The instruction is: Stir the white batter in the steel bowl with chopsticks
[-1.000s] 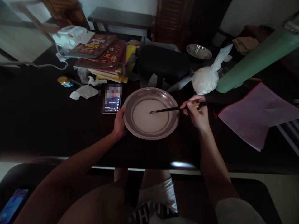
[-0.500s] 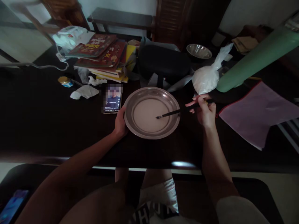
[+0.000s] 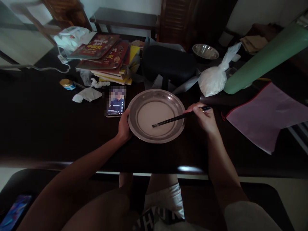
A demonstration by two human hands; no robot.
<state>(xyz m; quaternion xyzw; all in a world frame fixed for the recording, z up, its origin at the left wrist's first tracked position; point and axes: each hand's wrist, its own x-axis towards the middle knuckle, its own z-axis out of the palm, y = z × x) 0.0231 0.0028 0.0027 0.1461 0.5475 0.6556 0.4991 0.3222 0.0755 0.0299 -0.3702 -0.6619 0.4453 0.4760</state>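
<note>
Head view: a person sits at a dark table (image 3: 48,128), both bare forearms reaching forward over its near edge.
Chopsticks (image 3: 178,118): a dark pair held as one; the long axis runs from upper right to lower left, tips pointing left and slightly toward the person, butt ends with pale bands at the right.
Chopstick tips: they lie low in the pale liquid, a little right of and nearer than the middle of the pan.
Metal pan (image 3: 134,106): round, shallow and steel, flat on the table just ahead of the person, holding a thin whitish liquid (image 3: 149,112).
Right hand (image 3: 204,118): fingers closed together around the upper end of the chopsticks, thumb on top, knuckles up; it hovers just outside the pan's right rim.
Right arm: the forearm runs from the lower right up to the hand, wrist nearly straight.
Left hand (image 3: 123,127): fingers curled against the pan's left rim, thumb on its upper edge, gripping it.
Left arm: the forearm crosses from lower left, angled up to the right.
Phone (image 3: 115,104): lit screen, flat on the table, just left of the pan.
Beyond the pan: a stack of books (image 3: 106,57), a white plastic bag (image 3: 213,80), a small steel bowl (image 3: 205,51).
</note>
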